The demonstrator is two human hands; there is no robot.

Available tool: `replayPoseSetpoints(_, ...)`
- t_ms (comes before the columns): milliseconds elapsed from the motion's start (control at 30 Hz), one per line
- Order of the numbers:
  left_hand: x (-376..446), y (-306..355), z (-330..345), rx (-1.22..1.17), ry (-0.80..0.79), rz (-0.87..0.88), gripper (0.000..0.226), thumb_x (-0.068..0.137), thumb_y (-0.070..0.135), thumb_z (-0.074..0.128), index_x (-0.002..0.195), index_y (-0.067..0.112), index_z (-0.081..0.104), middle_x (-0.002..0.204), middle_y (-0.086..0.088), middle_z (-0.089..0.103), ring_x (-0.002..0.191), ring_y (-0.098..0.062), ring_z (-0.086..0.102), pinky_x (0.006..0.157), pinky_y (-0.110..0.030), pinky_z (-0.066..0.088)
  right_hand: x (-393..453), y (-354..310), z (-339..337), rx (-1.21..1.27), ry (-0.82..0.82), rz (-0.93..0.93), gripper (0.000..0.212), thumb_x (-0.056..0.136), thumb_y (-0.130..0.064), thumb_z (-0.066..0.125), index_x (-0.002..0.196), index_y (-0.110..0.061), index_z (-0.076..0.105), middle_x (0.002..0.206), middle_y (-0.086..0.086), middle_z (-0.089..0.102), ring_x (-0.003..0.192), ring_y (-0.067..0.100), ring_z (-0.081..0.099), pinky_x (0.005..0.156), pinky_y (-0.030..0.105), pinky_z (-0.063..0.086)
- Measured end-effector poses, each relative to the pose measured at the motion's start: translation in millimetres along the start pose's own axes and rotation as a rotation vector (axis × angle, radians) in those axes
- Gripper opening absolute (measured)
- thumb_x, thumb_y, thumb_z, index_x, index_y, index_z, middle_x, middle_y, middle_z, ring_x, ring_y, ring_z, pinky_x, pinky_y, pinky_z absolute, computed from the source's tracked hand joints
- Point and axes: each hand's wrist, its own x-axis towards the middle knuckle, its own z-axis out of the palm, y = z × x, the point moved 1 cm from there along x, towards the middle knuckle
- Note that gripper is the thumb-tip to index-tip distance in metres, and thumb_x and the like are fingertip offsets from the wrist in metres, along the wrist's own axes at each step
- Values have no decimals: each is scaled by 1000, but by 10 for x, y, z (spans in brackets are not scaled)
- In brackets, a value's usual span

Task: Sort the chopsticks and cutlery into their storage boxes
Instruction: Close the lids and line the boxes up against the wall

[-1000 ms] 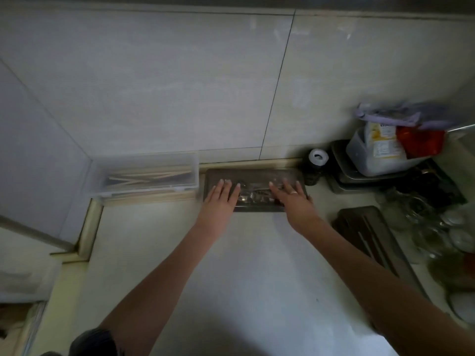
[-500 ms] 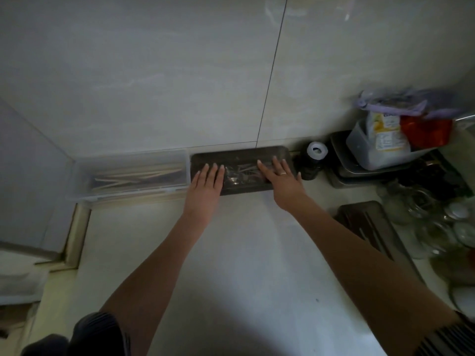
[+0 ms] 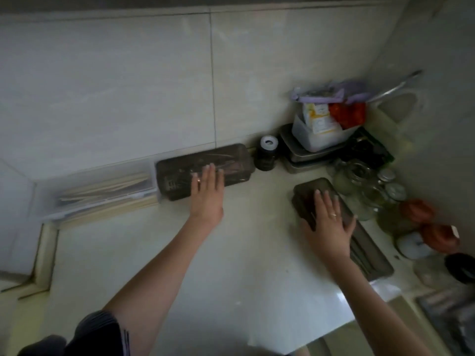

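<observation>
Cutlery box, dark and translucent, lies lengthwise against the foot of the tiled wall at the back of a pale countertop; blurred shapes show inside it, too dim to name. The left hand lies flat on its near edge, fingers straight and close together, palm down. Touching the box's left end is a clear chopstick box holding pale chopsticks, also set along the wall.

The right hand rests palm down, fingers spread, on a second dark lidded box (this one runs diagonally near the counter's right side), and a ring shows on one finger.

Just right of the cutlery box stands a small dark jar with a white top. Beyond it, stacked metal trays carry a white tub of packets under a purple bag. Glass jars crowd the right-hand corner, some with reddish lids. A dark striped sleeve shows at the bottom edge.
</observation>
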Motion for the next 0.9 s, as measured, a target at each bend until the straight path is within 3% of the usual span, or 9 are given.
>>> replayPoseSetpoints(67,-133,420,-24,-83,66,307,85,81,13,57,149,15,5,157,-13,0,144,-24,-3,115,-45,-4,-185,385,-56,-38,-71,178,95,82,-70,45,150,-32,-10,159,-2,-10,146,22,-11,108,65,-6)
replayPoseSetpoints(133,-239,861,-72,-141,62,504,85,81,13,56,149,20,6,157,-11,2,144,-22,-3,114,-42,-5,-290,650,-42,-52,-199,313,113,69,-84,46,147,-33,-17,159,3,-14,146,29,-10,107,68,0)
replayPoseSetpoints(267,-348,1403,-96,-120,47,634,87,84,20,58,149,24,2,157,-8,-5,144,-21,-8,114,-42,-5,-288,755,1,-129,-227,291,119,65,-78,59,149,-32,-11,157,9,2,141,35,10,108,64,16)
replayPoseSetpoints(367,-309,1416,-67,-61,43,640,94,81,27,64,149,24,-1,157,-9,-7,144,-22,-10,114,-44,-6,-231,702,-4,-151,-234,161,117,63,-68,66,149,-34,-5,157,8,8,139,35,16,109,58,18)
replayPoseSetpoints(533,-223,957,87,-22,-49,671,100,77,63,55,148,25,-4,156,1,-12,143,-16,-12,113,-53,-8,-68,274,124,-154,-305,-348,112,60,-53,70,147,-44,0,157,0,10,142,26,10,114,55,-1)
replayPoseSetpoints(600,-261,672,176,-70,-72,601,98,78,67,48,148,26,-7,157,2,-8,143,-13,-10,113,-54,-7,64,49,166,-129,-341,-469,109,66,-49,70,147,-45,-3,159,-2,1,145,24,-1,113,52,-10)
replayPoseSetpoints(700,-332,366,245,-89,-47,425,90,84,66,40,148,24,-6,158,0,-6,143,-16,-12,112,-58,-6,224,-257,227,-147,-355,-566,100,77,-42,67,145,-52,-6,159,-7,-6,146,21,-11,113,55,-10)
replayPoseSetpoints(800,-359,248,217,-97,-47,251,87,85,66,36,148,24,-9,157,-3,-9,143,-19,-14,110,-62,-6,258,-432,310,-86,-326,-502,85,84,-41,64,144,-55,6,159,-11,-4,145,14,-12,111,63,-6)
replayPoseSetpoints(900,-410,139,257,-138,-29,106,98,77,77,34,147,24,-9,155,-5,-13,142,-27,-16,105,-66,-14,258,-377,393,140,-320,-338,87,79,-55,65,146,-50,9,156,-15,-12,142,5,-12,111,59,-2)
